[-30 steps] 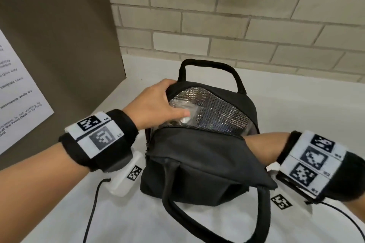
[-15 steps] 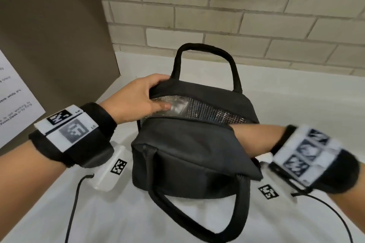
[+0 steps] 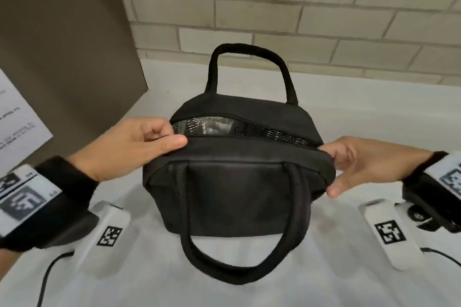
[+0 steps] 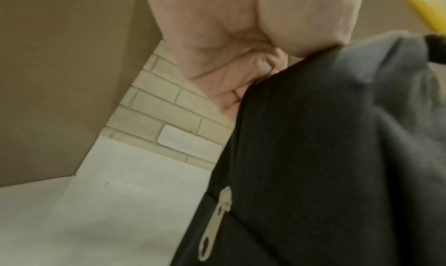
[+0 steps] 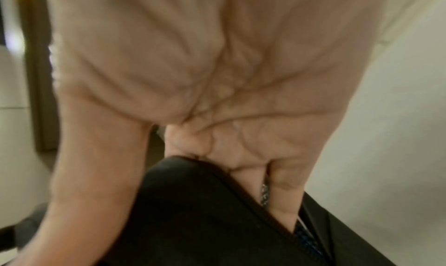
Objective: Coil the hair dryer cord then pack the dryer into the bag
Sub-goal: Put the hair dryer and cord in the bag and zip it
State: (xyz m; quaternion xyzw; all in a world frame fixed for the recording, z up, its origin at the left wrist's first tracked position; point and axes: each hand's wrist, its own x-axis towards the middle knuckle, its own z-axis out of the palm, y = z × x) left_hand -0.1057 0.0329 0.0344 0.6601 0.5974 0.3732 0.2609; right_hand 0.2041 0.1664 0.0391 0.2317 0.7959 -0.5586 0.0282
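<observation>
We saw the black bag (image 3: 237,182) standing upright on the white tabletop (image 3: 349,112), in front of a brick wall (image 3: 274,7). Soft black fabric, 2 looped handles: 1 stood up at the back (image 3: 249,50), 1 drooped down the front (image 3: 239,271). The top opening was a narrow slit, nearly pulled together, with shiny silver lining (image 3: 212,127) showing through the gap. Dryer and cord not visible; we could not tell what was inside. A pale metal zipper pull (image 4: 214,224) hung on the bag's side in the left wrist view.

Left hand (image 3: 134,147) pinched the bag's left top edge, thumb over the front lip, fingers curled on the rim. Right hand (image 3: 359,164) gripped the right end of the opening, fingers tucked into the seam and thumb down the outer side; right wrist view showed fingertips (image 5: 284,197) inside the lining. A brown panel (image 3: 62,45) with a printed sheet (image 3: 20,122) stood at the left.
</observation>
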